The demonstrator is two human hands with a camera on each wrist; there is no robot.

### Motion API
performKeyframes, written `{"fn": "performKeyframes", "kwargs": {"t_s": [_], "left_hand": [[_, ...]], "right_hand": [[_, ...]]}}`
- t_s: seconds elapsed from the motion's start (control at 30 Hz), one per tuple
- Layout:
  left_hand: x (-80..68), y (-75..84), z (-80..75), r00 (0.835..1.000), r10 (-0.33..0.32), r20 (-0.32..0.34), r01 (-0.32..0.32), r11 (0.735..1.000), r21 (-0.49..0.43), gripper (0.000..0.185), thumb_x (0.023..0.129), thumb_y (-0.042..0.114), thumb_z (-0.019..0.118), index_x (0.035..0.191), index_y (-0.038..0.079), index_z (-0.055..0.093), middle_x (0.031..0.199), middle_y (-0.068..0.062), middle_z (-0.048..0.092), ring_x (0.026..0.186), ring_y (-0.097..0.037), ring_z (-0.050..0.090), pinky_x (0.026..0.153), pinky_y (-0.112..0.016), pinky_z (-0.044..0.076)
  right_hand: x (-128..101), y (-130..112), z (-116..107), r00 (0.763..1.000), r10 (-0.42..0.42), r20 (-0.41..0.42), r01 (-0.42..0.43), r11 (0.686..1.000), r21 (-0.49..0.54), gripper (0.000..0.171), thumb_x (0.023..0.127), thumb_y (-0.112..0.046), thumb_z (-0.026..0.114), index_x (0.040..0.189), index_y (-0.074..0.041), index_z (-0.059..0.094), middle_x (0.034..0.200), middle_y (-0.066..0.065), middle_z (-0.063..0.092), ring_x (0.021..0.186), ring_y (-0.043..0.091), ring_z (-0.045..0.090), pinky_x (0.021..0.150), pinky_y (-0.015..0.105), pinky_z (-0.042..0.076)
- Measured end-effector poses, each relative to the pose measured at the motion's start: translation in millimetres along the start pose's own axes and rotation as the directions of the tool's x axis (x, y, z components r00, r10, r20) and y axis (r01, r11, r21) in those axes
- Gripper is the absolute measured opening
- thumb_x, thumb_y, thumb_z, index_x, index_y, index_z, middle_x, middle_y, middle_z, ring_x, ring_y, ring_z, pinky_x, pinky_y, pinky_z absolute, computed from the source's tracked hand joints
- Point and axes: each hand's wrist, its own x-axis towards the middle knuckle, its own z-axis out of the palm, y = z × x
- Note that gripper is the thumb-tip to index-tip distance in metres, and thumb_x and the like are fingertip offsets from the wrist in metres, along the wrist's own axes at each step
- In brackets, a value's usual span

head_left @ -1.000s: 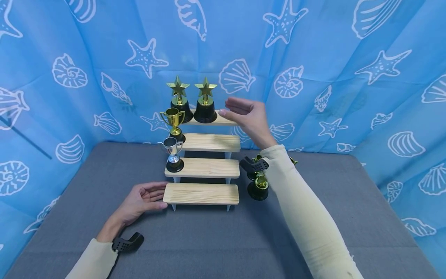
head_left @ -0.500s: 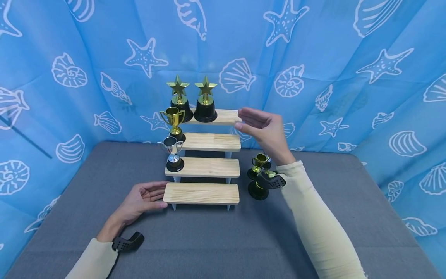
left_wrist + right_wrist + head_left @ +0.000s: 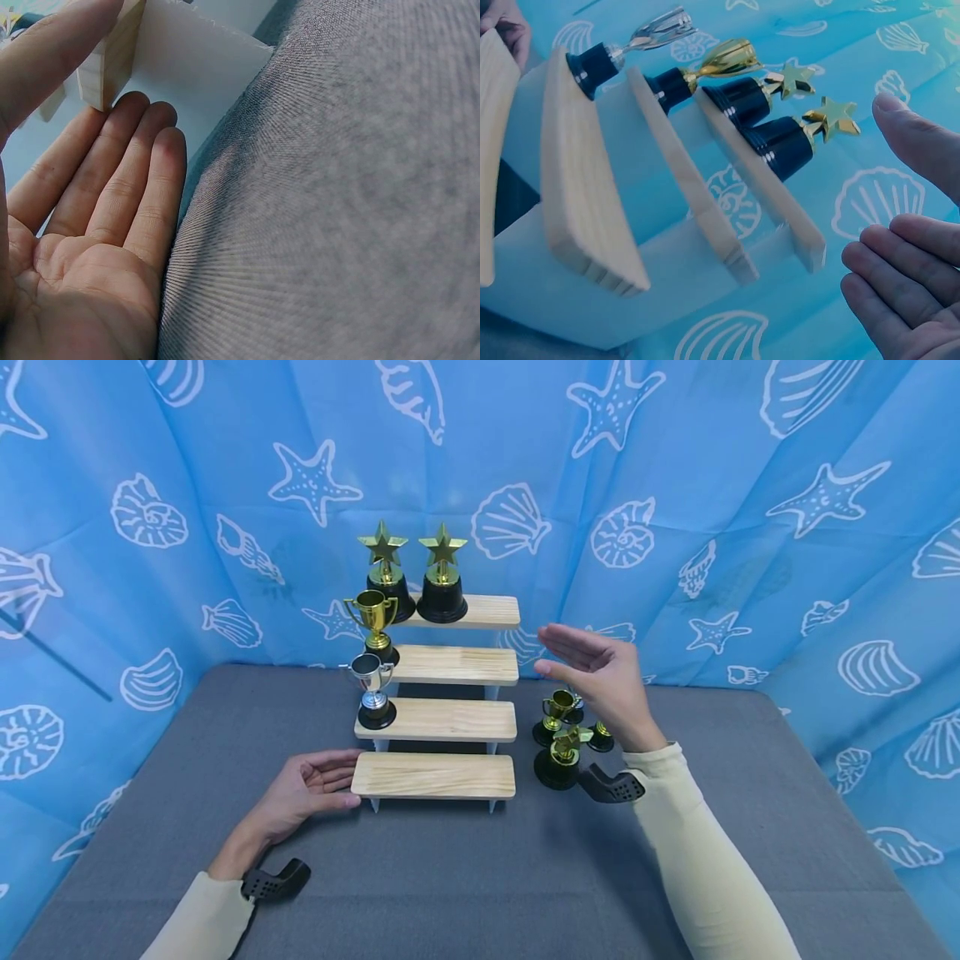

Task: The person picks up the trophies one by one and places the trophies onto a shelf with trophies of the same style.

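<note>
A stepped stand with wooden shelves (image 3: 442, 777) is at the middle of the table. My left hand (image 3: 311, 789) touches the left end of its lowest shelf; in the left wrist view its straight fingers (image 3: 120, 176) reach the board's edge. My right hand (image 3: 600, 672) is in the air right of the stand, fingers extended, holding nothing. Two gold star trophies (image 3: 442, 578) stand on the top shelf at the left. Below them are a gold cup trophy (image 3: 372, 620) and a silver cup trophy (image 3: 372, 685), each at the left end of its shelf.
Several small trophies stand on the grey table (image 3: 420, 885) right of the stand, among them a gold cup (image 3: 557, 706) and a star trophy (image 3: 562, 760), partly below my right hand. A blue shell-patterned curtain (image 3: 675, 435) hangs behind and at the sides.
My right hand has moved from beside the second star trophy to the right and down, off the top shelf, uncovering the trophies on the table. The left hand stays in place.
</note>
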Motion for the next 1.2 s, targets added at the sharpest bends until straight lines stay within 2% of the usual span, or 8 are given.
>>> {"fn": "performKeyframes", "kwargs": {"t_s": [0.27, 0.5, 0.93, 1.2], "left_hand": [[-0.1, -0.4, -0.5, 1.0, 0.013, 0.01, -0.013, 1.0, -0.009, 0.07, 0.084, -0.008, 0.077, 0.142, -0.02, 0.041, 0.14, -0.038, 0.05, 0.117, -0.012, 0.065, 0.101, -0.029, 0.053], [-0.5, -1.8, -2.0, 1.0, 0.023, 0.012, -0.023, 1.0, -0.01, 0.07, 0.083, -0.008, 0.078, 0.142, -0.02, 0.041, 0.139, -0.035, 0.051, 0.117, -0.013, 0.065, 0.101, -0.03, 0.053], [0.6, -2.1, -2.5, 1.0, 0.003, 0.004, -0.003, 1.0, 0.0, 0.071, 0.082, -0.009, 0.078, 0.142, -0.019, 0.041, 0.141, -0.036, 0.049, 0.117, -0.012, 0.065, 0.1, -0.03, 0.053], [0.0, -1.0, -1.6, 1.0, -0.015, -0.004, 0.015, 1.0, 0.004, 0.072, 0.082, -0.008, 0.078, 0.143, -0.017, 0.041, 0.142, -0.037, 0.047, 0.117, -0.011, 0.065, 0.101, -0.029, 0.053]], "right_hand": [[-18.7, 12.9, -11.7, 1.0, 0.024, -0.009, -0.025, 0.999, -0.043, 0.054, 0.087, -0.009, 0.081, 0.136, 0.003, 0.061, 0.133, 0.018, 0.065, 0.125, 0.024, 0.061, 0.101, 0.027, 0.053], [-31.9, 20.3, -21.0, 0.998, 0.065, -0.004, -0.065, 0.996, -0.061, 0.053, 0.089, -0.01, 0.08, 0.136, 0.004, 0.06, 0.133, 0.017, 0.065, 0.125, 0.022, 0.062, 0.103, 0.032, 0.053], [-59.2, 42.8, -33.3, 0.988, 0.155, -0.004, -0.155, 0.984, -0.084, 0.052, 0.089, -0.014, 0.081, 0.135, 0.001, 0.063, 0.132, 0.014, 0.067, 0.122, 0.017, 0.063, 0.096, 0.024, 0.056], [-69.9, 57.1, -36.4, 0.983, 0.186, -0.002, -0.185, 0.978, -0.099, 0.049, 0.088, -0.012, 0.081, 0.132, 0.001, 0.065, 0.128, 0.017, 0.068, 0.119, 0.025, 0.066, 0.092, 0.024, 0.058]]}}
